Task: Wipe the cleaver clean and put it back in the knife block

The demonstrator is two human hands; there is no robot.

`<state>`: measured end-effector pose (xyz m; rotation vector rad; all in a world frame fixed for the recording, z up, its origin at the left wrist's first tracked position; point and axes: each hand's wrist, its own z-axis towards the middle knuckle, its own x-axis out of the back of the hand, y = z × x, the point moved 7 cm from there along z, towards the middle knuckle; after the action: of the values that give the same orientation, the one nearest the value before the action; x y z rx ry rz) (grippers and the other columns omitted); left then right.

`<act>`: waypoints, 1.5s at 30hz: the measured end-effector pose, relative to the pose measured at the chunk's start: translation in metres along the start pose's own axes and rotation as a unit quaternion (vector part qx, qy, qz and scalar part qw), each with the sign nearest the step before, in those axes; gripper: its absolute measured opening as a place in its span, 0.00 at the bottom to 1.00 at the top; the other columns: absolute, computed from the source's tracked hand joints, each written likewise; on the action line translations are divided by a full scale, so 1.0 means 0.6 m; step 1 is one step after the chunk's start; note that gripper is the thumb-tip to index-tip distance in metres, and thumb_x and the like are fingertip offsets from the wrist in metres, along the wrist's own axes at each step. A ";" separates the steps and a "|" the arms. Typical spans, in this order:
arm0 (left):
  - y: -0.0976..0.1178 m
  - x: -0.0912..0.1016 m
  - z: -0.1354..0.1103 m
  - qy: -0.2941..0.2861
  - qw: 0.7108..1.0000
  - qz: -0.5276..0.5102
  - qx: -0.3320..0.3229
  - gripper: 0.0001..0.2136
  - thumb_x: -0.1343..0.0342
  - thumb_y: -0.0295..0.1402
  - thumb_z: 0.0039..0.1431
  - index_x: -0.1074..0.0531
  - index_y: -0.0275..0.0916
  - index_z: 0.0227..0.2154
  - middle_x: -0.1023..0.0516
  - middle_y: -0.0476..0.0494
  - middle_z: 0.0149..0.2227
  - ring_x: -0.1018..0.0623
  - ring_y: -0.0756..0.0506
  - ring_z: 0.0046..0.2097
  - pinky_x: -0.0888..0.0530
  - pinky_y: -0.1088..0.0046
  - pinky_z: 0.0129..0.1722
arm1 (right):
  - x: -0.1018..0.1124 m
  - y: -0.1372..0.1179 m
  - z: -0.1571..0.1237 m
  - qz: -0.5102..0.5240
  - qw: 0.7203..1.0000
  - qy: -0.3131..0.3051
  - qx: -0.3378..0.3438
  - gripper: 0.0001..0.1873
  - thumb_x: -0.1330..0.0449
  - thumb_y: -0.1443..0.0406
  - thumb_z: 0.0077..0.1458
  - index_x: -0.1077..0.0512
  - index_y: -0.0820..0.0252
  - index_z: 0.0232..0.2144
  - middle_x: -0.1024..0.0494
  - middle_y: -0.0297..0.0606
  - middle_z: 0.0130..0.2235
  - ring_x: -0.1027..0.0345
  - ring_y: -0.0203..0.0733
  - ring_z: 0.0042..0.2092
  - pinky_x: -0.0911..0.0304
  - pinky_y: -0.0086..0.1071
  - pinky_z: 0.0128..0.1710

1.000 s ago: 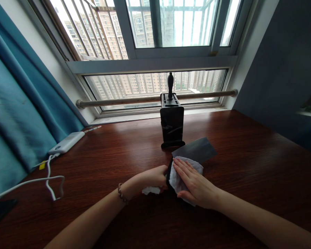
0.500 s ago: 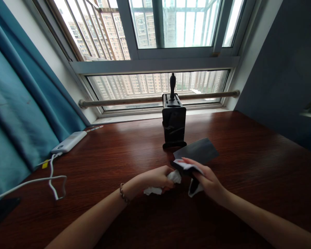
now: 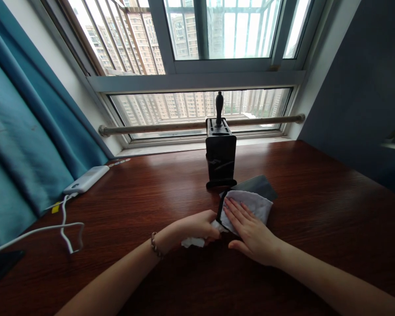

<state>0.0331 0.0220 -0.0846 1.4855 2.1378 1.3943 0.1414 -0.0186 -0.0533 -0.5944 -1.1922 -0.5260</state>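
A broad dark cleaver blade (image 3: 262,184) lies flat on the wooden table (image 3: 316,197), just in front of a black knife block (image 3: 220,154). A white paper towel (image 3: 255,206) covers most of the blade. My right hand (image 3: 248,230) rests on the towel with its fingers stretched flat, pressing it onto the blade. My left hand (image 3: 197,227) is closed around the near end of the knife, with a bunched bit of white towel under it. A bead bracelet (image 3: 155,245) sits on my left wrist.
One dark handle sticks up from the knife block. A white power bank (image 3: 84,179) with a white cable (image 3: 66,226) lies at the table's left, beside a teal curtain (image 3: 23,131). A wooden rail (image 3: 171,126) runs along the window behind.
My right hand lifted the towel off the blade half a second ago, then laid it back flat, further along the blade toward the knife block. My left hand stayed put.
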 end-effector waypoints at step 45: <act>0.061 0.082 -0.061 0.453 0.671 0.585 -0.040 0.17 0.53 0.26 0.50 0.37 0.35 0.45 0.32 0.37 0.38 0.33 0.38 0.41 0.38 0.60 0.41 | 0.024 0.229 -0.052 0.703 0.624 0.047 -0.338 0.19 0.39 0.62 0.47 0.31 0.68 0.41 0.26 0.41 0.31 0.33 0.34 0.27 0.38 0.23 0.25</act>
<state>0.0101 0.0425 -0.0201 2.6784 1.0599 3.1007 0.2581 0.0607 -0.0678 -1.8691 -0.0770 0.4274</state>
